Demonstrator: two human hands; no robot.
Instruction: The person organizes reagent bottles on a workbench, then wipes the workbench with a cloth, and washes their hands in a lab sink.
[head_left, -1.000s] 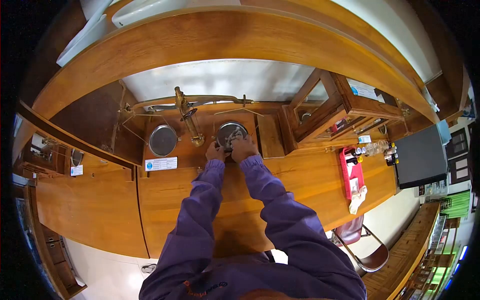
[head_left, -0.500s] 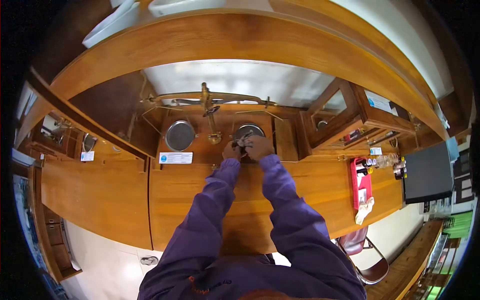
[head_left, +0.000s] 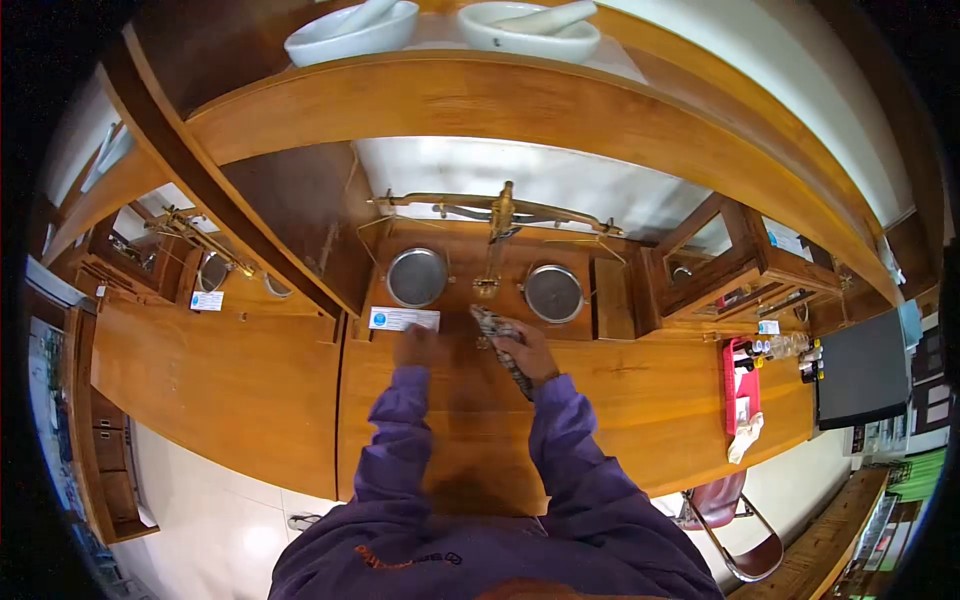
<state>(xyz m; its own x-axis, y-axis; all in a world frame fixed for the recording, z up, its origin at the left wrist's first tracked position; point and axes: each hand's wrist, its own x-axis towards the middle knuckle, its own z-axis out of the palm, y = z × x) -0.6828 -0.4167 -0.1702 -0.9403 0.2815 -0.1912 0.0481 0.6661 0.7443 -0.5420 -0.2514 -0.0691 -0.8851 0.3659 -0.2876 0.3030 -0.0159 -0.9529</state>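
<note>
A grey patterned cloth (head_left: 488, 324) is in my right hand (head_left: 527, 352), its folded length sticking out on both sides of the fingers. My left hand (head_left: 415, 346) is apart from it, just below a white label card (head_left: 404, 319), and motion blur smears its fingers. In front of both hands stands a brass balance scale (head_left: 503, 215) on a wooden base. Its left pan (head_left: 417, 277) and right pan (head_left: 553, 293) are round, grey discs with nothing on them.
White mortars with pestles (head_left: 530, 36) stand on the wooden shelf (head_left: 450, 95) above. To the right are a glass-sided wooden cabinet (head_left: 740, 240), a red tray (head_left: 738, 390) and a dark grey panel (head_left: 862, 355). A folding chair (head_left: 745, 545) is beyond the counter's edge.
Both hands have come back from the right pan toward me, and they have separated. The cloth stays in the right hand. The view has shifted, showing more of the mortars.
</note>
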